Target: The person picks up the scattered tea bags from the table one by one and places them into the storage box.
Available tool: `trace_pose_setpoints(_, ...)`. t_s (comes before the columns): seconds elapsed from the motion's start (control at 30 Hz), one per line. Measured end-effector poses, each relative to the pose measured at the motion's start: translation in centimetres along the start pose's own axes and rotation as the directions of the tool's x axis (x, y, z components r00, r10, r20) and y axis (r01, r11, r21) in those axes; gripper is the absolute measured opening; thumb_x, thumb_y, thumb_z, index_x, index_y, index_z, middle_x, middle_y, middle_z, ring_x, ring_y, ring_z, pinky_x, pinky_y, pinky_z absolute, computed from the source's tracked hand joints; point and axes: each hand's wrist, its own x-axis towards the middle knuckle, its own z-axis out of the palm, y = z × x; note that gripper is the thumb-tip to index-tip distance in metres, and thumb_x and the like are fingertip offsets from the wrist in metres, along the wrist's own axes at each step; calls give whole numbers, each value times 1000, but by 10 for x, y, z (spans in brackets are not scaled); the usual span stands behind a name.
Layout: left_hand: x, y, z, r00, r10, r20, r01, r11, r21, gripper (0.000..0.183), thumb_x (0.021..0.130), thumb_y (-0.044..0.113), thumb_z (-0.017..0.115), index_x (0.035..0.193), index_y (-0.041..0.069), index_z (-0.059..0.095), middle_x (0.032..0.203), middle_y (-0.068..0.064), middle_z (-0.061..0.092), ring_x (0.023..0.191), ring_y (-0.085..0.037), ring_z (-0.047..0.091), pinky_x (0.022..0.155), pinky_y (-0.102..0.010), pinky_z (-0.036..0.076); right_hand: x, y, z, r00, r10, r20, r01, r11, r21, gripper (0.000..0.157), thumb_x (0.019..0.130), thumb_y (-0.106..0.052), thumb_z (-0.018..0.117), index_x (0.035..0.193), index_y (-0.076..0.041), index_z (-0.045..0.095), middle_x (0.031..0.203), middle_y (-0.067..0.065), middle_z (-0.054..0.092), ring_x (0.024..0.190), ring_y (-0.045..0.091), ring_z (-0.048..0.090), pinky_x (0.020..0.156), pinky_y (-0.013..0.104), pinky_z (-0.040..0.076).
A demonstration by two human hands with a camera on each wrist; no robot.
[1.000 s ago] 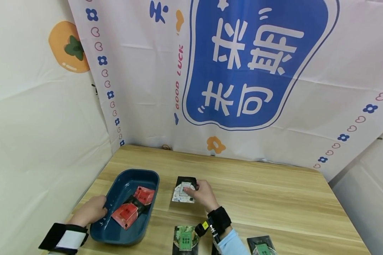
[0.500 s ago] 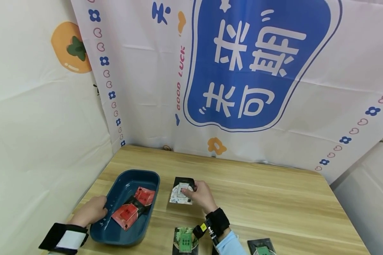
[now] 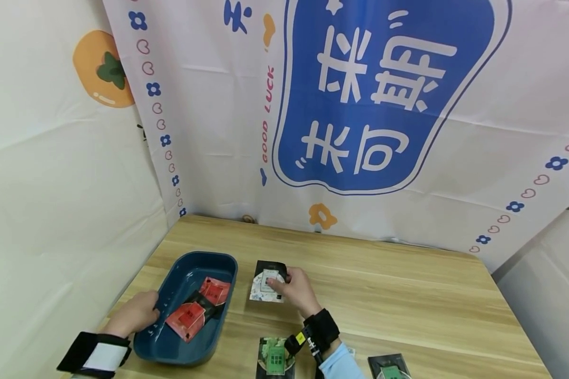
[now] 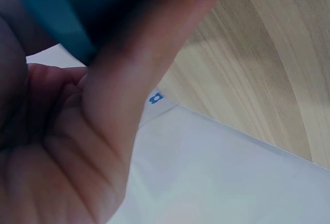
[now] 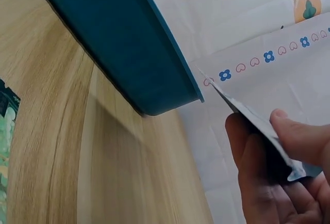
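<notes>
My left hand (image 3: 135, 313) grips the left rim of a dark blue tray (image 3: 148, 351); the left wrist view shows its thumb and fingers around the tray's edge (image 4: 56, 17). Inside the tray lie two red-and-black packets (image 3: 188, 318), one partly over the other. To the right of the tray, my right hand (image 3: 301, 292) pinches a black-and-white packet (image 3: 268, 284) between thumb and fingers. In the right wrist view that packet (image 5: 258, 126) is seen nearly edge-on, held above the table near the tray's outer wall (image 5: 124, 43).
A green-and-black packet (image 3: 275, 358) lies on the wooden table (image 3: 384, 284) in front of the right forearm. Another green-labelled packet (image 3: 390, 367) is at the near edge of view. A dark item beneath the right wrist is mostly hidden. A printed cloth (image 3: 218, 173) hangs behind the table.
My right hand has drifted slightly left with the black-and-white packet, bringing it closer to the tray. The left hand and the tray have stayed put.
</notes>
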Motion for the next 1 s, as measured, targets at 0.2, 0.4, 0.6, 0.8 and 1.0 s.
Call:
trace_pose_setpoints(0.2, -1, -1, 3, 999, 31, -36, -32, 999, -28, 8, 85, -2, 53, 89, -8, 57, 71, -9, 55, 63, -19, 53, 57, -37, 51, -11, -26, -2, 999, -46, 13, 46, 999, 29, 19, 87, -11, 67, 85, 8, 64, 60, 3, 47, 47, 8, 32, 48, 25, 27)
trace_pose_setpoints(0.4, -2, 0, 4, 997, 49, -61, -51, 998, -36, 4, 84, -3, 54, 85, -6, 57, 69, -8, 54, 62, -19, 52, 55, -36, 50, -17, -38, -1, 998, -53, 26, 52, 998, 24, 29, 88, -13, 67, 76, 12, 56, 56, 2, 34, 46, 7, 24, 50, 25, 25)
trace_pose_setpoints(0.6, -1, -1, 4, 997, 52, -63, -54, 998, -23, 6, 85, -2, 54, 87, -7, 57, 70, -9, 55, 63, -19, 52, 56, -37, 50, -17, -38, 3, 998, -52, 22, 52, 998, 27, 29, 88, -14, 67, 77, 11, 57, 56, 1, 29, 45, 7, 23, 51, 26, 25)
trace_pose_setpoints(0.8, -1, -1, 5, 997, 46, -59, -48, 998, -27, 5, 84, -2, 54, 85, -6, 57, 70, -9, 54, 63, -20, 52, 56, -36, 49, -10, -28, 9, 998, -55, 3, 55, 998, 18, 26, 90, -13, 64, 77, 9, 58, 57, 1, 37, 46, 8, 28, 49, 25, 27)
trace_pose_setpoints(1.0, -1, -2, 5, 998, 45, -54, -47, 998, -31, 4, 85, -2, 54, 86, -6, 56, 70, -9, 54, 63, -19, 52, 57, -37, 50, 1, -6, 14, 998, -57, 8, 57, 998, -5, 32, 90, -20, 65, 69, -2, 49, 57, -2, 31, 47, 9, 27, 49, 25, 26)
